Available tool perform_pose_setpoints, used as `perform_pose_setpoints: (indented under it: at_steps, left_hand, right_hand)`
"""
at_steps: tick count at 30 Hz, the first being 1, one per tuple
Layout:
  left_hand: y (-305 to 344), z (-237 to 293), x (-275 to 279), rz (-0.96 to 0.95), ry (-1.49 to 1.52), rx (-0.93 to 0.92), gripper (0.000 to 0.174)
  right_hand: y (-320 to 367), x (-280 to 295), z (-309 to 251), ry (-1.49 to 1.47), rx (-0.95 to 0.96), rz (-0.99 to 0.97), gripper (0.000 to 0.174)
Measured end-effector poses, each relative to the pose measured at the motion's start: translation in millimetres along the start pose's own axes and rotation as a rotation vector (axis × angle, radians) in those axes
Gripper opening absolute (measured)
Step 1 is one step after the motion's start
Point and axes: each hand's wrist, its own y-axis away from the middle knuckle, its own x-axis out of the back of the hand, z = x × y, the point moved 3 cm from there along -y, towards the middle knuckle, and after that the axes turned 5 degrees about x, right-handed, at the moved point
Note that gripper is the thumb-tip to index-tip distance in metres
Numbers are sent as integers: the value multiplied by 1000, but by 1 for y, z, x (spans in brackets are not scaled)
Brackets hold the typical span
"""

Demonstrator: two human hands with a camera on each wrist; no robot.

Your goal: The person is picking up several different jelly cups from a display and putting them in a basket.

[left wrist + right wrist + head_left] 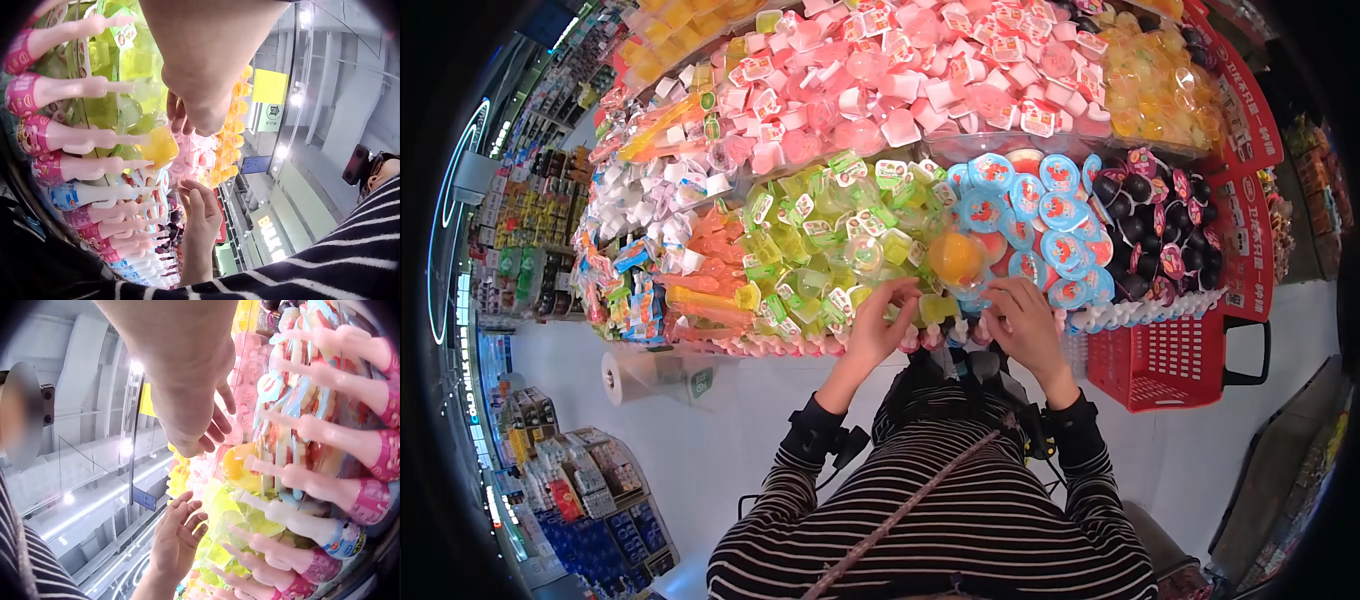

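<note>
My left hand point(880, 328) is over the front edge of a candy display, fingers loosely bent, with nothing visible in it. Opposite it, my right hand point(1026, 326) hovers with relaxed fingers, also holding nothing that shows. Just beyond and between the hands, a round orange jelly cup point(957, 258) lies where two sections meet. Left of it are green jelly cups point(820, 240), nearest my left hand. Blue-lidded jelly cups point(1060, 208) lie beyond my right hand. In the right wrist view, the orange jelly cup point(240, 467) appears beside my right fingertips.
Pink jelly cups point(900, 75) fill the back section, and dark round candies point(1150, 220) the right. Small pink bottles point(69, 134) line the front edge. A red basket point(1150, 365) stands below right; a roll of plastic bags point(640, 375) hangs at left.
</note>
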Motion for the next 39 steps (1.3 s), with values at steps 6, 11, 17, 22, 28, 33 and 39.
perform_pose_setpoints:
  at_steps: [6,11,17,22,28,33,39]
  left_hand:
    - [-11,9,-33,-19,49,21,28]
    - [-22,20,-55,10,28,63,26]
    - [-32,29,-80,22,-14,75,24]
    - [-31,27,-104,54,-2,124,24]
    - [-18,29,-109,123,-83,164,23]
    - [-11,29,-96,199,-288,60,22]
    - [-5,27,-68,216,-509,-93,21]
  right_hand:
    - [26,27,33,-25,-72,-17,30]
    - [40,40,59,-30,-121,-29,34]
    - [48,52,83,-109,-92,-65,35]
    - [49,56,94,-188,-46,-136,34]
    - [49,52,93,-255,26,-226,32]
    - [40,48,90,-270,69,-299,32]
    - [19,40,82,-264,124,-312,30]
